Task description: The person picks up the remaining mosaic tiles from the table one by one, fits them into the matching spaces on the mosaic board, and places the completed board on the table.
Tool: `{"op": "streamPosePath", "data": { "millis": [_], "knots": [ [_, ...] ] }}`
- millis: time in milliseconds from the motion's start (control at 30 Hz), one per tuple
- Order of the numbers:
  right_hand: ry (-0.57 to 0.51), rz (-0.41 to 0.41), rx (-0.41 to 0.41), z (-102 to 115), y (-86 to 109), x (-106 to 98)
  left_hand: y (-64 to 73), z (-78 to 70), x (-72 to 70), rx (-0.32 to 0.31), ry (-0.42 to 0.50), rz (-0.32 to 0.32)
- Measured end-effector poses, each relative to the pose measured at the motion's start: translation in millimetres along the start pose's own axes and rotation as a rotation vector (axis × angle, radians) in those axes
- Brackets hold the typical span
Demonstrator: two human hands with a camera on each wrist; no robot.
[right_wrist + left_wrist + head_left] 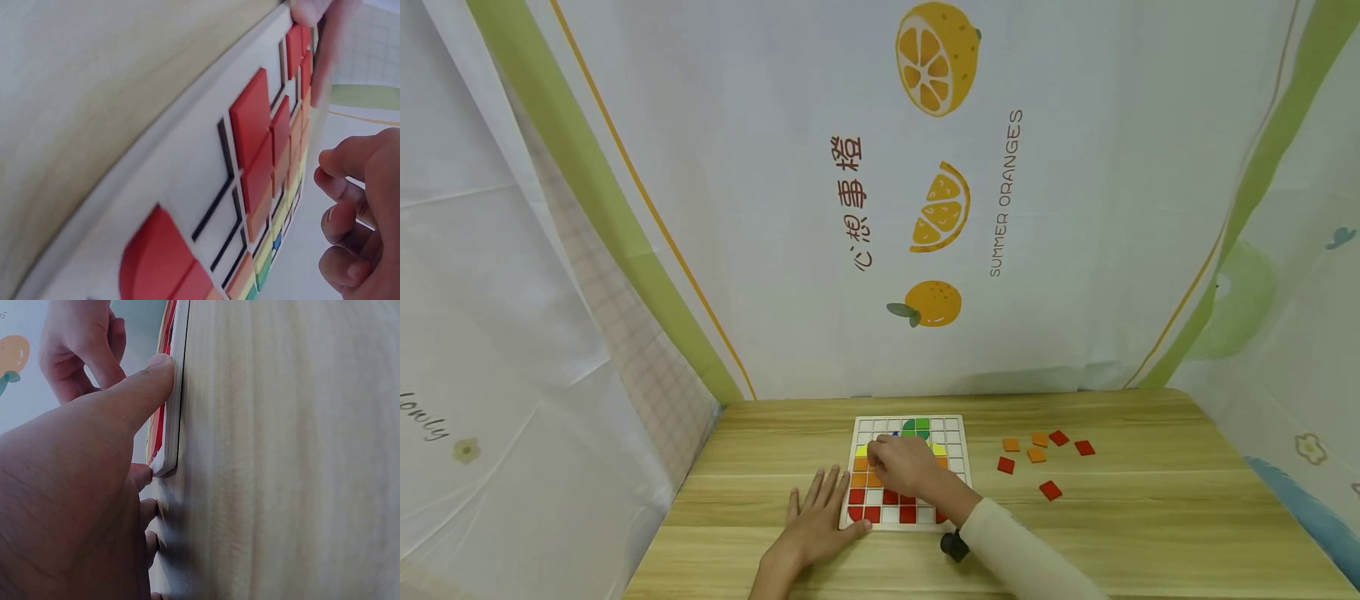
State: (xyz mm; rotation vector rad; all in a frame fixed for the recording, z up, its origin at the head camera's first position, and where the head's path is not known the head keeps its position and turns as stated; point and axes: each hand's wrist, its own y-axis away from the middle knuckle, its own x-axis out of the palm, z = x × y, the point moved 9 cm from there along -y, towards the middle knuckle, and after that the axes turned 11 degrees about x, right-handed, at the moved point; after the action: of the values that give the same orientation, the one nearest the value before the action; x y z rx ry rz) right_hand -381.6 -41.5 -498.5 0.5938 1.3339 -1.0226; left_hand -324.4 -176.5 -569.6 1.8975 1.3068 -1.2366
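Note:
A white grid board (954, 451) lies on the table, partly filled with red, orange, yellow and green tiles and a bit of blue. My left hand (817, 527) rests beside its lower left corner with fingers spread. In the left wrist view the thumb (140, 387) presses on the board's edge (177, 419). Over the board's left middle, near the yellow and orange rows, is my right hand (904, 463) with curled fingers. The right wrist view shows its fingertips (331, 161) close together above the board, with no tile visible between them. The hand covers several cells.
Right of the board lie loose orange tiles (1011, 445) and red tiles (1050, 490) on the wooden table (1135, 533). A small black object (955, 546) shows by the right sleeve. A white curtain (790, 333) with printed oranges hangs behind the table.

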Motion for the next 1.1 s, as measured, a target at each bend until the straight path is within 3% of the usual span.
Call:
{"op": "streamPosePath", "data": {
  "millis": [467, 633, 900, 1100],
  "knots": [
    [-0.063, -0.090, -0.014, -24.6, 16.8, -23.8, 1.0, -1.1, -1.3, -0.029, -0.006, 0.016],
    [-0.075, -0.129, -0.016, -38.8, 23.9, -32.4, 2.9, -5.5, -4.7, -0.012, 0.012, 0.021],
    [-0.107, -0.192, 0.045, -69.7, 41.4, -51.4, 2.7, -7.5, -5.9, -0.009, 0.017, 0.023],
    [-0.125, -0.213, 0.077, -93.2, 55.2, -61.9, 2.5, -12.1, -9.3, -0.038, 0.028, 0.069]
  ]
}}
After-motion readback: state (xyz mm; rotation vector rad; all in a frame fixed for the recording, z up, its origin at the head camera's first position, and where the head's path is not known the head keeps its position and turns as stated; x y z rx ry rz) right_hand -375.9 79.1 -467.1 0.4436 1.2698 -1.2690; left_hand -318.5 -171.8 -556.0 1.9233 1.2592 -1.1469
